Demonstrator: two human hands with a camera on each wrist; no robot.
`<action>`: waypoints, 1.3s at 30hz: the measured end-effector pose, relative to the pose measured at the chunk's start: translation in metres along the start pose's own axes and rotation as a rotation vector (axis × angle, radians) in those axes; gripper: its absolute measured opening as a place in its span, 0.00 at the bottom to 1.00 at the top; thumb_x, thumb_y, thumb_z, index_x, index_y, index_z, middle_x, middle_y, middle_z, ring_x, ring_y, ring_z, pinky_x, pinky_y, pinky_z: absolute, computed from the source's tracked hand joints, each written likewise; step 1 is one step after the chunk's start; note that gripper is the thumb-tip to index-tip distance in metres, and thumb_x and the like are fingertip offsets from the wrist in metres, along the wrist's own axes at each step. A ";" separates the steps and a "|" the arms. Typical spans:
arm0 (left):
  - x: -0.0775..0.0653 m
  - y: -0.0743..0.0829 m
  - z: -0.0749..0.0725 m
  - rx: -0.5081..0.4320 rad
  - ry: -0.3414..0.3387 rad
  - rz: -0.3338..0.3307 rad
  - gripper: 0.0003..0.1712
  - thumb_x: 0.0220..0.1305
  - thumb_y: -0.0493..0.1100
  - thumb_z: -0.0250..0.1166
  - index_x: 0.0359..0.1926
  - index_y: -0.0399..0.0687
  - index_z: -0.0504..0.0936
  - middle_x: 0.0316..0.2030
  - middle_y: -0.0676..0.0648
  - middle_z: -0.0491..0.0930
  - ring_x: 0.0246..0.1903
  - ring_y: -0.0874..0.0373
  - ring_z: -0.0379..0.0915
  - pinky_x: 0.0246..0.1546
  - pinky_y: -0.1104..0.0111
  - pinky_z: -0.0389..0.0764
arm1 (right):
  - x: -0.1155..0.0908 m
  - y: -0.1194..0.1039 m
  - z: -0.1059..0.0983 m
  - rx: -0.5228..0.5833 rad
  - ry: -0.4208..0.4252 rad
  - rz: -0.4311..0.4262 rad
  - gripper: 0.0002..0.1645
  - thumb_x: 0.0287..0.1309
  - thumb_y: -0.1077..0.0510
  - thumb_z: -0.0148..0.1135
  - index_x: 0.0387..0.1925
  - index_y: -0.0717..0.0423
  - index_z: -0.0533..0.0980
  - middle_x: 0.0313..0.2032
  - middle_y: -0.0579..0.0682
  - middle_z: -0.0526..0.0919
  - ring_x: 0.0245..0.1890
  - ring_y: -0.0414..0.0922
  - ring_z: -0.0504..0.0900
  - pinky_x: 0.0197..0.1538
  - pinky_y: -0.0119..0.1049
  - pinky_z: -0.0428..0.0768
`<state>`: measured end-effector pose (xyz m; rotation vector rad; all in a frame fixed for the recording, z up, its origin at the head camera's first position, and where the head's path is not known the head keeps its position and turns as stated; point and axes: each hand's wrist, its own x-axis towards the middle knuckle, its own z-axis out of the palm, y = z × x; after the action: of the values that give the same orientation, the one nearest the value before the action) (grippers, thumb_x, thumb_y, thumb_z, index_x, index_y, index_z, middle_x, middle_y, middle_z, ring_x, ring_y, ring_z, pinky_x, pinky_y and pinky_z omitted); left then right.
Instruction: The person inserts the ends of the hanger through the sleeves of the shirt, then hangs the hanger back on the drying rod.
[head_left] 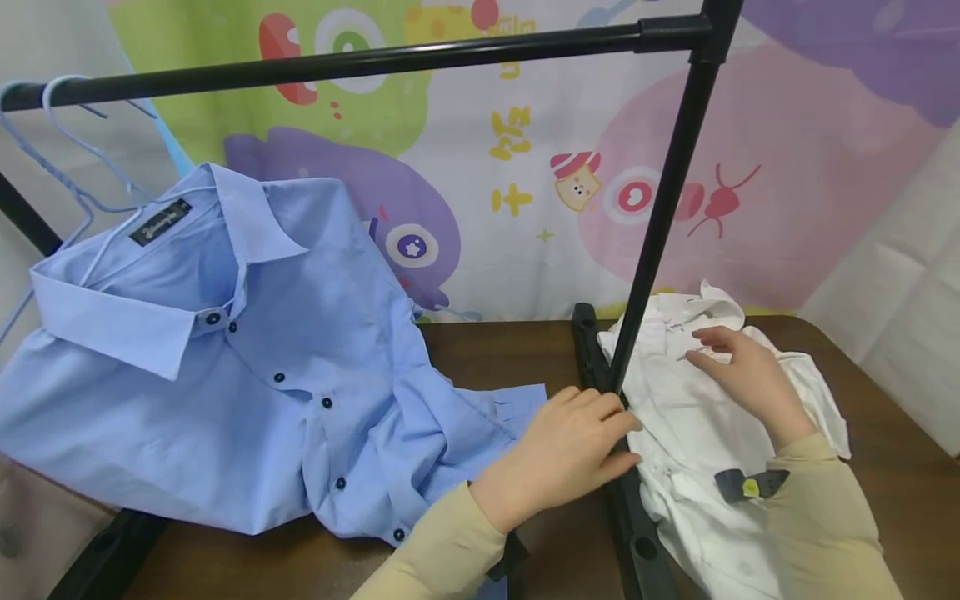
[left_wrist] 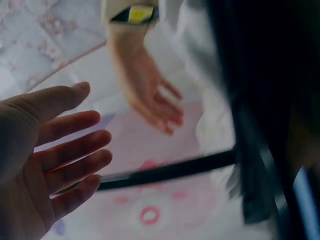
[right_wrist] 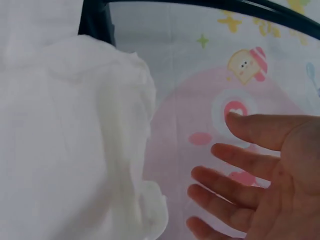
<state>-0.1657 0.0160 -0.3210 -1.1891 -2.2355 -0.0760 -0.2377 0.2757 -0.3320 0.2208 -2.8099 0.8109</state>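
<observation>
A light blue button-up shirt (head_left: 285, 333) hangs from pale blue hangers (head_left: 97, 158) on a black rail, its lower part spread toward the table. On the right, a white garment (head_left: 690, 433) lies folded on the tabletop. My left hand (head_left: 562, 450) is beside the rack's upright, between the two garments; its fingers look loosely bent with nothing in them in the left wrist view. Above the white garment is my right hand (head_left: 750, 375), its fingers spread and apart from the cloth in the right wrist view (right_wrist: 250, 185).
The black rack's top rail (head_left: 390, 58) crosses the upper area, and its slanted upright (head_left: 667, 208) comes down between the garments to a black foot (head_left: 637, 533). Behind the brown table (head_left: 495, 350) hangs a cartoon-print curtain (head_left: 480, 242).
</observation>
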 end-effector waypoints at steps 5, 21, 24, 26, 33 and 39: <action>0.003 0.021 0.014 -0.048 -0.175 0.061 0.21 0.58 0.63 0.56 0.47 0.61 0.78 0.41 0.60 0.75 0.40 0.67 0.71 0.41 0.76 0.69 | 0.003 0.010 0.006 -0.019 -0.128 0.013 0.39 0.59 0.43 0.53 0.60 0.69 0.60 0.58 0.73 0.62 0.57 0.69 0.60 0.54 0.62 0.62; -0.002 0.050 0.040 -0.034 -0.347 0.125 0.18 0.59 0.63 0.55 0.47 0.65 0.76 0.42 0.63 0.73 0.43 0.69 0.68 0.45 0.75 0.65 | 0.005 0.029 0.031 -0.101 -0.353 -0.006 0.66 0.40 0.40 0.69 0.59 0.85 0.44 0.56 0.83 0.53 0.56 0.75 0.55 0.56 0.64 0.58; -0.003 0.051 0.043 -0.029 -0.273 0.106 0.11 0.59 0.58 0.57 0.41 0.64 0.77 0.37 0.62 0.74 0.39 0.69 0.69 0.39 0.76 0.66 | 0.005 0.029 0.031 -0.098 -0.355 0.037 0.66 0.42 0.42 0.68 0.59 0.85 0.42 0.57 0.83 0.52 0.56 0.74 0.56 0.55 0.63 0.60; -0.003 0.052 0.044 -0.048 -0.231 0.091 0.07 0.60 0.54 0.58 0.38 0.63 0.78 0.35 0.61 0.74 0.36 0.68 0.70 0.36 0.77 0.67 | 0.004 0.027 0.031 -0.125 -0.353 0.053 0.60 0.43 0.45 0.67 0.59 0.84 0.46 0.56 0.82 0.56 0.54 0.73 0.60 0.53 0.61 0.63; -0.002 0.052 0.044 -0.136 -0.157 0.019 0.04 0.63 0.46 0.56 0.35 0.56 0.77 0.30 0.59 0.75 0.31 0.68 0.72 0.31 0.79 0.71 | 0.003 0.022 0.029 -0.232 -0.328 -0.041 0.32 0.47 0.61 0.60 0.50 0.81 0.64 0.47 0.77 0.70 0.47 0.71 0.70 0.48 0.58 0.69; -0.001 0.047 0.040 -0.181 -0.034 -0.061 0.02 0.64 0.42 0.55 0.36 0.51 0.74 0.30 0.57 0.74 0.31 0.67 0.72 0.32 0.80 0.72 | -0.001 0.022 0.017 -0.167 -0.272 -0.123 0.27 0.51 0.67 0.53 0.53 0.76 0.64 0.49 0.75 0.70 0.49 0.71 0.68 0.51 0.60 0.66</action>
<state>-0.1485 0.0563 -0.3649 -1.2238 -2.3343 -0.2893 -0.2433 0.2849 -0.3574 0.5057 -3.0578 0.5518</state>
